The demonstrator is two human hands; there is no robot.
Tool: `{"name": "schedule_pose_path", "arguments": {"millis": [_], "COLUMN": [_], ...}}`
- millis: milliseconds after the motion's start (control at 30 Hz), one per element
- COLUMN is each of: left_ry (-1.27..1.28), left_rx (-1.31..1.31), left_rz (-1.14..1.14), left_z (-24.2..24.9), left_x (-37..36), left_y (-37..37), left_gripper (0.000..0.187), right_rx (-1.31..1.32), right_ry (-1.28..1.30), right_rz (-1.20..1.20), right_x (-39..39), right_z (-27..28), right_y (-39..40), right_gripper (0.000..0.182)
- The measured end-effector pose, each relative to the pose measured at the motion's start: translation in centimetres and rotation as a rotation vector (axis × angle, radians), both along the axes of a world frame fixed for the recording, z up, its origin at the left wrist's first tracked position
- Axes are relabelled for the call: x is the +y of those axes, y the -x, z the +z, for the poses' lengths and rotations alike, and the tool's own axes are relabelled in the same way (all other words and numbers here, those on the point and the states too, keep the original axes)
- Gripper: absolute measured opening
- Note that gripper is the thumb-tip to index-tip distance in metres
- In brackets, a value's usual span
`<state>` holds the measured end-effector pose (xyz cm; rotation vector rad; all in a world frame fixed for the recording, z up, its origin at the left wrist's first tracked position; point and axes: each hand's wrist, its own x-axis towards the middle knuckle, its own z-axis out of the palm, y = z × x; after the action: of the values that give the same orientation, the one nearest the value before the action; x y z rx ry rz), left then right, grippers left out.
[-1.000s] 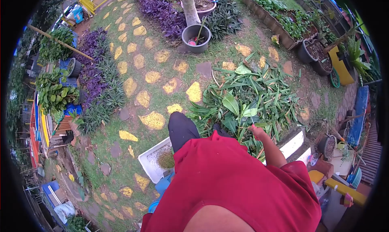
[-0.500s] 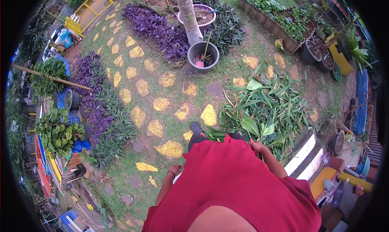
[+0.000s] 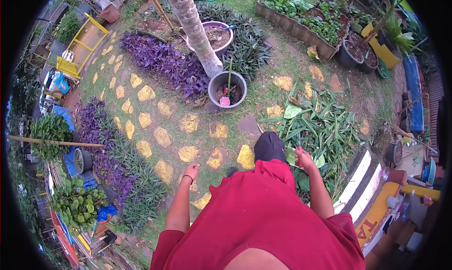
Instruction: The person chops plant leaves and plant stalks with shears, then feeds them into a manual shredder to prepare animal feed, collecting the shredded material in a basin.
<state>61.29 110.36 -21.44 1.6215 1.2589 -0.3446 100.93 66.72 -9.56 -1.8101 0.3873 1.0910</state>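
My left hand (image 3: 191,171) hangs over the stone path, a dark band on its wrist. Its fingers look loosely curled, with nothing visible in them. My right hand (image 3: 303,159) is held out in front of the pile of cut green leaves (image 3: 325,128), its fingers partly spread and no object seen in it. Between the hands, a dark-clad knee (image 3: 269,146) is raised past the red shirt. Ahead stands a grey pot (image 3: 213,92) with a green stalk and a pink item (image 3: 224,101) inside.
Yellow-painted stones (image 3: 188,153) run through the grass. A tree trunk (image 3: 193,27) rises behind the pot, beside purple plants (image 3: 160,60). A planter bed (image 3: 301,28) edges the far right. A pole (image 3: 56,141) juts in at left; white-topped slabs (image 3: 353,173) lie at right.
The view has moved toward the grey pot, which sits lower and nearer. Both hands have swung forward from beside the shirt, and one knee has come up into view.
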Motion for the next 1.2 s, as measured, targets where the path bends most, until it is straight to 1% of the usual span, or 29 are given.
{"name": "schedule_pose_path", "arguments": {"millis": [33,67,100,167,200,233,267,300,333,367,400,467,500,533,567,600,633,667,700,733,800,833,867,900,967,1033,1100,1167,1200], "left_ry": [-0.043,-0.049,0.011,0.147,0.138,0.141,0.245,0.345,0.343,0.328,0.324,0.163,0.164,0.165,0.148,0.138,0.175,0.211,0.2,0.188,0.082,0.111,0.039,-0.056,-0.062,-0.072,-0.119,-0.102,-0.126], "left_rx": [0.049,0.043,-0.045,-0.178,-0.108,-0.097,0.029,0.166,0.188,0.231,0.288,0.063,0.031,0.0,-0.015,-0.026,-0.056,-0.089,-0.099,-0.111,0.029,0.049,0.151,0.237,0.206,0.172,0.248,0.247,0.243], "left_rz": [-0.148,-0.146,-0.067,0.109,0.095,0.105,0.258,0.405,0.402,0.3,0.203,0.05,0.054,0.061,0.081,0.104,0.076,0.049,-0.015,-0.084,-0.169,-0.158,-0.289,-0.425,-0.435,-0.458,-0.586,-0.576,-0.572], "left_z": [-0.3,-0.9,-1.7,-2.7,-3.2,-2.5,-1.3,0.1,0.8,0.9,0.9,-4.8,-5.9,-6.9,-6.4,-6.0,-7.9,-10.7,-14.4,-18.0,-25.1,-28.1,-30.4,-32.5,-36.3,-40.6,-45.2,-48.5,-49.7], "left_x": [1.1,2.2,2.6,1.8,2.0,2.2,1.8,1.6,2.3,3.5,4.2,7.8,9.6,11.5,13.0,14.2,16.0,18.2,20.6,22.8,26.1,26.5,26.8,28.4,29.3,30.3,31.4,32.0,32.0], "left_y": [-2.2,-4.7,-7.1,-8.7,-10.0,-12.7,-14.4,-15.8,-17.9,-20.7,-22.4,-24.4,-27.1,-30.2,-34.6,-39.0,-42.0,-44.8,-47.2,-48.8,-51.8,-52.3,-52.8,-54.2,-55.7,-56.9,-57.7,-59.3,-60.4], "left_gripper": [0.032,0.032,0.034,0.039,0.042,0.042,0.039,0.037,0.037,0.038,0.039,0.049,0.049,0.049,0.049,0.05,0.052,0.054,0.054,0.054,0.049,0.049,0.048,0.046,0.046,0.047,0.051,0.054,0.056], "right_rx": [-0.001,0.046,0.096,0.114,0.103,0.084,0.121,0.101,0.064,0.015,0.038,-0.023,-0.001,-0.048,-0.1,-0.081,-0.066,-0.047,-0.009,0.023,-0.161,-0.154,-0.14,-0.169,-0.169,-0.398,-0.613,-0.643,-0.591], "right_ry": [-0.007,0.025,0.065,0.121,0.124,0.121,0.084,0.107,0.162,0.212,0.222,0.211,0.221,0.175,0.125,0.107,0.118,0.029,-0.054,-0.04,-0.228,-0.227,-0.224,-0.202,-0.171,-0.118,-0.083,0.027,0.023], "right_rz": [0.001,-0.013,-0.024,0.005,0.045,0.086,0.062,0.042,0.108,0.173,0.171,0.259,0.258,0.297,0.337,0.333,0.34,0.302,0.264,0.268,0.317,0.302,0.287,0.25,0.221,0.206,0.189,0.169,0.159], "right_x": [0.7,1.2,1.5,2.3,3.0,3.6,4.2,5.4,7.0,9.2,10.7,13.3,15.1,17.4,19.4,20.4,22.4,25.7,28.2,30.1,35.9,39.2,42.7,46.0,51.1,55.5,58.7,60.6,61.1], "right_z": [-0.3,-0.5,-1.3,-3.8,-4.7,-6.4,-8.2,-8.7,-8.0,-7.4,-8.1,-9.9,-10.1,-9.6,-10.3,-13.7,-15.0,-15.4,-16.6,-19.1,-25.7,-26.8,-27.4,-29.4,-35.1,-41.7,-47.2,-51.3,-52.5], "right_y": [-1.1,-2.5,-4.4,-7.5,-9.6,-12.4,-14.5,-16.2,-17.9,-20.1,-21.7,-24.4,-25.3,-26.0,-27.2,-27.8,-28.9,-30.0,-29.5,-28.5,-29.4,-29.8,-30.2,-30.4,-29.7,-29.5,-29.2,-29.0,-28.9], "right_gripper": [0.052,0.051,0.051,0.049,0.048,0.047,0.045,0.046,0.049,0.051,0.051,0.056,0.056,0.055,0.054,0.052,0.052,0.047,0.042,0.042,0.036,0.034,0.033,0.032,0.032,0.033,0.034,0.039,0.044]}}
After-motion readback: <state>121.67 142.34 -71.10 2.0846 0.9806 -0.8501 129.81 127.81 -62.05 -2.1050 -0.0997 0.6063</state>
